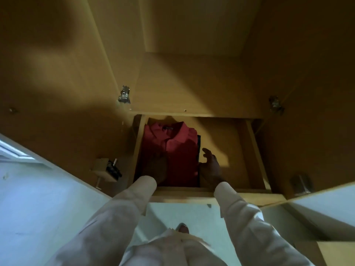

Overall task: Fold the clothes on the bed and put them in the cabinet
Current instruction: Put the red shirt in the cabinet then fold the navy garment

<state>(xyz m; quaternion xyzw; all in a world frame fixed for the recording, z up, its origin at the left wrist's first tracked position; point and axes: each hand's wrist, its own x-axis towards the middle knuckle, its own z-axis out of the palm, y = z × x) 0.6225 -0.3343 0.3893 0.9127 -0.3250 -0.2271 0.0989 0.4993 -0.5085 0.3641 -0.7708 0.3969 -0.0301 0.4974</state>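
Observation:
A folded red collared shirt (172, 148) lies on the left half of the wooden cabinet's (192, 89) lower compartment, on top of a dark garment whose edge (198, 148) shows at its right. My left hand (155, 169) lies in deep shadow at the shirt's near left part; its fingers are hard to make out. My right hand (210, 166) hovers just right of the shirt with fingers spread and relaxed, holding nothing. Both arms, in pale sleeves, reach into the compartment.
Both cabinet doors stand open at left (57, 93) and right (311, 112), with metal hinges (124, 96). A shelf board (192, 112) roofs the compartment. The compartment floor right of the shirt (230, 150) is bare wood. Pale floor (38, 198) lies below.

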